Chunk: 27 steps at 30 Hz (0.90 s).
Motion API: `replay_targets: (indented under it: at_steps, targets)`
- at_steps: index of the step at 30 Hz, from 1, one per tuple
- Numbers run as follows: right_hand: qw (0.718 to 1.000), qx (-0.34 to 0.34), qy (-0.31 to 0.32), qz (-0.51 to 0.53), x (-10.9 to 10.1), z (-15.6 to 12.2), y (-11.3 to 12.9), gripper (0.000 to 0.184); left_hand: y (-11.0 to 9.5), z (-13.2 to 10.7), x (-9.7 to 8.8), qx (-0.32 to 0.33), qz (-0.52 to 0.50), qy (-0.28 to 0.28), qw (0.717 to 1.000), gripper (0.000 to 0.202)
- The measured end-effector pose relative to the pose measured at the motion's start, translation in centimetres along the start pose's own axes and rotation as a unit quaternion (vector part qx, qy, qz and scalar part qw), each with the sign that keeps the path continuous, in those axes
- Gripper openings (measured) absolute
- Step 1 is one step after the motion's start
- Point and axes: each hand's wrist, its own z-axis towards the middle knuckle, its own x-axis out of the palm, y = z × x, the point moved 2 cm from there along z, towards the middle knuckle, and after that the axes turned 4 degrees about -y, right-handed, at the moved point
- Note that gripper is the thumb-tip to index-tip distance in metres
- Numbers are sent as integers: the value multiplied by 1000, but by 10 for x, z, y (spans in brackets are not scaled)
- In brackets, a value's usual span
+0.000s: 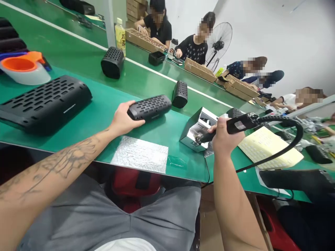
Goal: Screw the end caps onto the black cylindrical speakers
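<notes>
My left hand point(124, 119) is wrapped round the near end of a black perforated speaker point(150, 107) lying on the green table point(110, 101). My right hand point(222, 137) is closed round the black handle of a soldering iron point(235, 126), its tip pointing down-left into a silver metal stand point(198, 129). A thick black cable point(290, 139) loops from the handle's back end down to the table edge. A silvery textured mat point(140, 154) lies at the table's near edge between my arms.
A large black perforated speaker point(44, 103) lies at left, with two smaller ones point(112, 62) point(180, 94) farther back. An orange and white tape dispenser point(23, 68) sits far left. A yellow foam pad point(269, 148) lies at right. Several people sit across the bench with cardboard trays point(199, 69).
</notes>
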Motion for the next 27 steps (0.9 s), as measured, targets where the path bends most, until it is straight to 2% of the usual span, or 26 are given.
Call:
replay_targets:
  at_steps: [3, 6, 9, 11, 14, 16, 17, 19, 21, 24, 27]
  targets:
    - [1000, 1, 6, 15, -3, -4, 2, 56, -5, 62, 55, -49, -21, -61, 997, 113]
    - [999, 12, 10, 46, -6, -7, 7, 50, -16, 116, 107, -90, -51, -96, 990, 115]
    - [997, 17, 10, 74, -11, -11, 15, 45, -28, 158, 144, -118, -55, -92, 987, 117]
    - [996, 13, 4, 90, -15, -12, 22, 44, -38, 175, 162, -116, -35, -97, 988, 120]
    - [991, 16, -9, 129, -23, -11, 32, 43, -69, 175, 198, -42, -12, -112, 993, 120]
    - [988, 20, -16, 155, -26, -11, 37, 43, -96, 162, 232, 7, -8, -85, 996, 121]
    - [987, 21, -18, 160, -27, -11, 39, 43, -110, 153, 251, 12, -7, -62, 998, 125]
    - [987, 20, -18, 159, -28, -12, 42, 44, -135, 140, 288, -23, -8, -28, 999, 135]
    - [988, 16, -15, 151, -29, -14, 44, 43, -154, 133, 315, -86, -15, -22, 996, 139]
    - [989, 14, -18, 145, -33, -17, 47, 42, -169, 139, 330, -171, -31, -39, 984, 125]
    - [987, 27, -28, 154, -41, -19, 51, 43, -167, 153, 313, -226, -65, -38, 971, 108]
